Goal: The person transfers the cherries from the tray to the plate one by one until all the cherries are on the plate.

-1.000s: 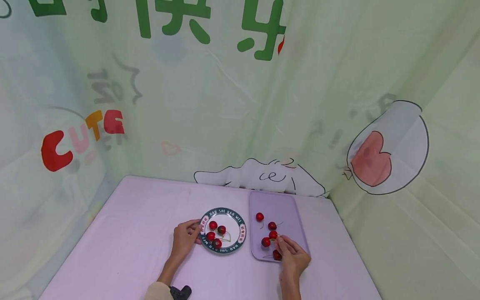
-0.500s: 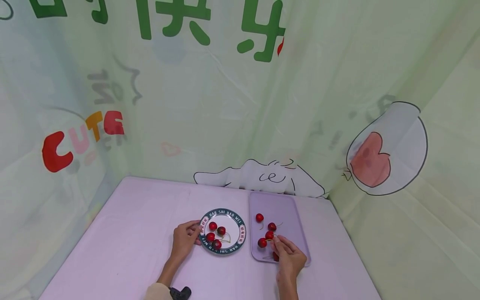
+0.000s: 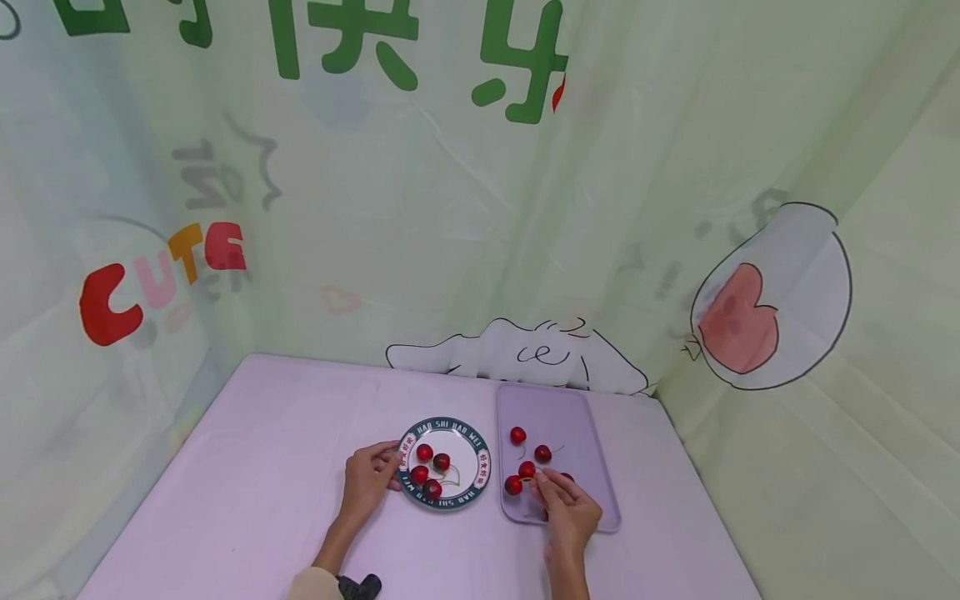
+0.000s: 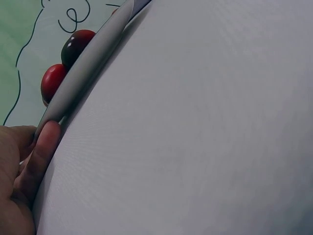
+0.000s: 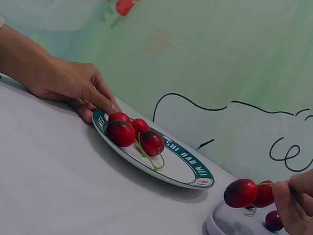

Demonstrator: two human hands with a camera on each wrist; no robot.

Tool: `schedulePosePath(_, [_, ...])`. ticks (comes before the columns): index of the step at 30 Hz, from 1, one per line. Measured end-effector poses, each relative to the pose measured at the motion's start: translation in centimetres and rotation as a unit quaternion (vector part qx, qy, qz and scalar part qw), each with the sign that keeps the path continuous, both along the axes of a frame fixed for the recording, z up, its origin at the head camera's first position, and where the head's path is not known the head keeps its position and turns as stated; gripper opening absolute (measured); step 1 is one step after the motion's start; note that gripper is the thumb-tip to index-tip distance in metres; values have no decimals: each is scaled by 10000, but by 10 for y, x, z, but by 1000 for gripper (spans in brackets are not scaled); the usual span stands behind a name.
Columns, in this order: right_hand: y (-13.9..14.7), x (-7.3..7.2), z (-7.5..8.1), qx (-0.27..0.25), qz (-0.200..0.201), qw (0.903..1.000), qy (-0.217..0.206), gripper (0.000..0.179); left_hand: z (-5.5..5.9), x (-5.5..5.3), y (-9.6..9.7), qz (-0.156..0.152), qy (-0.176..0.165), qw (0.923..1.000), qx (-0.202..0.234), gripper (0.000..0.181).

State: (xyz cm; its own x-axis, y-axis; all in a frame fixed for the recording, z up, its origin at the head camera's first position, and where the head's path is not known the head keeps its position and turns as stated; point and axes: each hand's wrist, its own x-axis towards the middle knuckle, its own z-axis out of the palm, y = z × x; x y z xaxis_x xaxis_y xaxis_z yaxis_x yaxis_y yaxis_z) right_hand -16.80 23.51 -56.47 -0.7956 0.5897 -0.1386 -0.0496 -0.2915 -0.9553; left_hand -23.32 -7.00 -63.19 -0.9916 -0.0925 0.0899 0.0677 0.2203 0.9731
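My left hand point(image 3: 367, 479) pinches the left rim of a round plate point(image 3: 467, 454), thumb above and a finger beneath, as the left wrist view shows. White with a green lettered rim, the plate bears several red cherries point(image 5: 152, 142) with green stems. Over the lilac tray point(image 3: 566, 408), my right hand point(image 3: 573, 510) pinches the stems of two cherries point(image 5: 240, 193) between thumb and fingers. In the right wrist view this pair hangs above the tray's edge. Other cherries point(image 3: 542, 453) lie in the tray, some partly hidden by the right hand.
A pale pink cloth covers the table point(image 3: 300, 433). Behind it hangs a printed curtain point(image 3: 450, 208), which meets the table's back edge. A black device point(image 3: 360, 587) sits at the left wrist. Plate and tray stand side by side with a narrow gap.
My right hand has moved left across the tray with the cherry pair, closer to the plate. A cherry in the tray now shows behind its fingers. The left hand and plate stay put.
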Motion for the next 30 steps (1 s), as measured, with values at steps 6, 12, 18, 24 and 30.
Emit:
schedulePosePath(6, [-4, -1, -2, 3, 118, 9999, 9, 31, -2, -2, 0, 3, -64, 10000, 27, 33])
schedulePosePath(12, [-5, -4, -8, 94, 194, 9997, -135, 35, -3, -2, 0, 14, -54, 10000, 20, 33])
schedulePosePath(18, [0, -9, -20, 175, 339, 9989, -257, 37, 0, -1, 0, 10, -5, 10000, 44, 33])
schedulePosePath(24, [-7, -7, -11, 282, 353, 9984, -345, 39, 0, -1, -1, 27, 6, 10000, 20, 32])
schedulePosePath(30, [-16, -1, 2, 164, 445, 9986, -253, 40, -1, -2, 0, 22, -29, 10000, -21, 32])
